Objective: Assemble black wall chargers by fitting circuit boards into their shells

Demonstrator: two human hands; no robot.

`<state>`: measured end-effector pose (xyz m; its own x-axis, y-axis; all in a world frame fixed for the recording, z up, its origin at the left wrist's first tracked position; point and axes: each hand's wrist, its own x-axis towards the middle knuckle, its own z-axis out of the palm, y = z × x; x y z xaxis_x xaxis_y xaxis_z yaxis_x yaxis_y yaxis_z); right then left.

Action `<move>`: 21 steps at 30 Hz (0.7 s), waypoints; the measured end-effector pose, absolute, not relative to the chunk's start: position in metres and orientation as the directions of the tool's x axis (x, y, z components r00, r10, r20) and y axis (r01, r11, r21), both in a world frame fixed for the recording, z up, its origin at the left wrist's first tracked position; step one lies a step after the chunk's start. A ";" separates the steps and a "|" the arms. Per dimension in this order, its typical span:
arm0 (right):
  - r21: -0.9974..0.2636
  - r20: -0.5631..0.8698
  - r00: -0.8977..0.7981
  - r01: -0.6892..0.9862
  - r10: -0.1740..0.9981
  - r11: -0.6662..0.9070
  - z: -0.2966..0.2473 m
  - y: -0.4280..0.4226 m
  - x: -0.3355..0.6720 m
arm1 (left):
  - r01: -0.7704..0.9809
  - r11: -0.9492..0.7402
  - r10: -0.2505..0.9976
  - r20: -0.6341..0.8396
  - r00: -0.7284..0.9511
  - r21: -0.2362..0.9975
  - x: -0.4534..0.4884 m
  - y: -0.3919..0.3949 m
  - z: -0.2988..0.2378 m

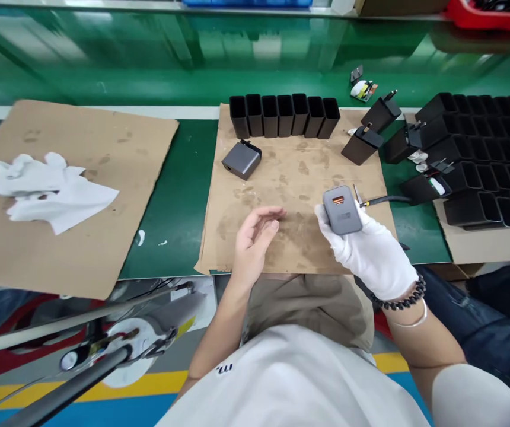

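In my white-gloved right hand (373,252) I hold a dark grey charger (343,211), its end with an orange USB port facing up. My bare left hand (257,240) hovers to its left, fingers loosely curved and apart, with nothing in it. Another grey charger (242,159) lies on the cardboard sheet (277,196) before me, prongs toward the back. Behind it stands a row of hollow black housings (284,115). Just right of the held charger, a tool with a black and yellow handle (383,200) is partly hidden.
More chargers with prongs (362,144) stand at the right, beside a large block of black housings (490,142). Loose charger parts (362,89) lie farther back. At the left, white cloths (50,187) rest on another cardboard sheet (148,142). A person's dark-trousered leg (481,320) is at the right.
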<state>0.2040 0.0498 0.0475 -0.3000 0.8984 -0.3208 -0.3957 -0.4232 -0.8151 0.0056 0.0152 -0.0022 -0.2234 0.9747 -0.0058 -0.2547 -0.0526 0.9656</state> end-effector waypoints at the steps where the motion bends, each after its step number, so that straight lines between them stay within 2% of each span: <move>1: -0.767 -0.322 -0.337 -0.455 0.885 -0.453 0.052 0.048 0.202 | -0.255 -0.044 0.977 -0.012 -0.213 0.966 0.005 0.015 -0.002; 4: -0.654 -0.313 -0.391 -0.572 0.865 -0.495 0.062 0.043 0.198 | -0.252 -0.028 0.982 -0.020 -0.187 0.967 0.005 0.014 -0.001; 15: -0.622 -0.370 -0.377 -0.578 0.849 -0.528 0.077 0.042 0.194 | -0.268 -0.025 0.988 -0.018 -0.155 0.963 0.003 0.013 0.001; 17: -0.651 -0.385 -0.374 -0.537 0.844 -0.536 0.084 0.047 0.194 | -0.262 -0.020 0.989 -0.019 -0.147 0.965 0.003 0.012 0.003; 19: -0.739 -0.373 -0.332 -0.458 0.867 -0.493 0.098 0.066 0.193 | -0.244 -0.007 0.990 -0.027 -0.136 0.970 0.003 0.011 0.005; 21: -0.886 -0.261 -0.227 -0.329 0.938 -0.326 0.118 0.106 0.187 | -0.217 0.015 0.991 -0.044 -0.127 0.976 0.003 0.010 0.005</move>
